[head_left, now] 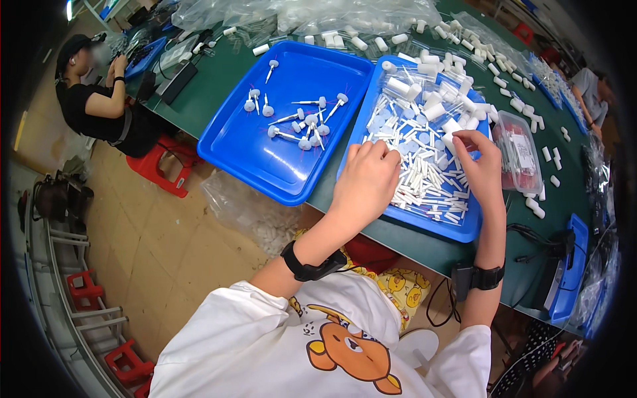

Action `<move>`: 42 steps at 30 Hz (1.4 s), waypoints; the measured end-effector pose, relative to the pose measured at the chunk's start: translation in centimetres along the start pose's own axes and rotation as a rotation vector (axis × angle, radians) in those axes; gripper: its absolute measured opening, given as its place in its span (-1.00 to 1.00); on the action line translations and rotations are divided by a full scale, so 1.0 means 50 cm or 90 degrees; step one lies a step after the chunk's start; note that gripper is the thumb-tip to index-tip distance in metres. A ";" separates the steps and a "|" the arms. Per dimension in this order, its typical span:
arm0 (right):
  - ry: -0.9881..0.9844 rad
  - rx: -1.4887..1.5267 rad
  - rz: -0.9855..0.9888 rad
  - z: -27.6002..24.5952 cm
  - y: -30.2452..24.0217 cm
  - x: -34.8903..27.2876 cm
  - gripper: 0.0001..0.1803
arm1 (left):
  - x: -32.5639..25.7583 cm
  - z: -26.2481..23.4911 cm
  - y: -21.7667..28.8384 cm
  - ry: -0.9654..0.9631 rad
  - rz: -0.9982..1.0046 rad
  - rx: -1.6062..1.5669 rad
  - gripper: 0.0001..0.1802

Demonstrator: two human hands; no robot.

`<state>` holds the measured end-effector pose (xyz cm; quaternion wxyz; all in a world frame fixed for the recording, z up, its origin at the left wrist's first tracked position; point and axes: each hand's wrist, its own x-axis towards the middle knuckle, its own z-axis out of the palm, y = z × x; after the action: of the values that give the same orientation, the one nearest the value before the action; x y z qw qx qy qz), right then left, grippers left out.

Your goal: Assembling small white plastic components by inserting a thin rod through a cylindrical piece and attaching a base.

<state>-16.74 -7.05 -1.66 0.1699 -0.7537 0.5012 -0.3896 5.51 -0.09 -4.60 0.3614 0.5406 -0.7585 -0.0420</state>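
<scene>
My left hand is over the left side of a blue tray, its fingers curled together. Whatever they may hold is hidden from view. At the tray's right side my right hand pinches a white cylinder between thumb and fingertips. Below and between the hands lie many thin white sticks and pale round discs. Larger white cylinders and clear tubes are heaped at the tray's far end.
Left of it, a second blue tray holds several round-capped pieces with thin stems. A clear plastic box stands at the right. White cylinders and plastic bags cover the table's far side. Another person sits at the left.
</scene>
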 end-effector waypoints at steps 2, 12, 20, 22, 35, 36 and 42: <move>0.000 0.006 -0.006 0.001 0.000 0.000 -0.85 | -0.001 -0.002 0.002 0.002 -0.004 -0.002 -0.90; -0.015 0.018 0.013 0.010 0.008 -0.002 -0.85 | -0.006 -0.006 -0.004 -0.013 -0.002 -0.021 -0.80; -0.005 0.013 0.040 0.009 0.023 0.000 -0.84 | -0.007 0.001 -0.002 0.011 -0.025 -0.079 -0.77; -0.003 0.009 0.032 0.009 0.022 -0.001 -0.84 | -0.006 -0.001 -0.003 0.009 -0.021 -0.078 -0.77; 0.015 0.044 0.044 0.024 0.022 0.003 -0.85 | -0.001 -0.001 0.001 0.004 -0.055 -0.076 -0.78; 0.015 0.051 0.051 0.022 0.024 0.003 -0.85 | -0.002 -0.001 0.001 0.001 -0.055 -0.076 -0.78; 0.028 0.013 0.055 0.013 0.004 -0.002 -0.86 | -0.003 -0.008 0.004 -0.009 -0.060 -0.077 -0.81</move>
<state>-16.39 -7.13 -2.24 0.1831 -0.7205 0.5332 -0.4037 5.62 0.24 -4.32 0.3856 0.5526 -0.7308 -0.1089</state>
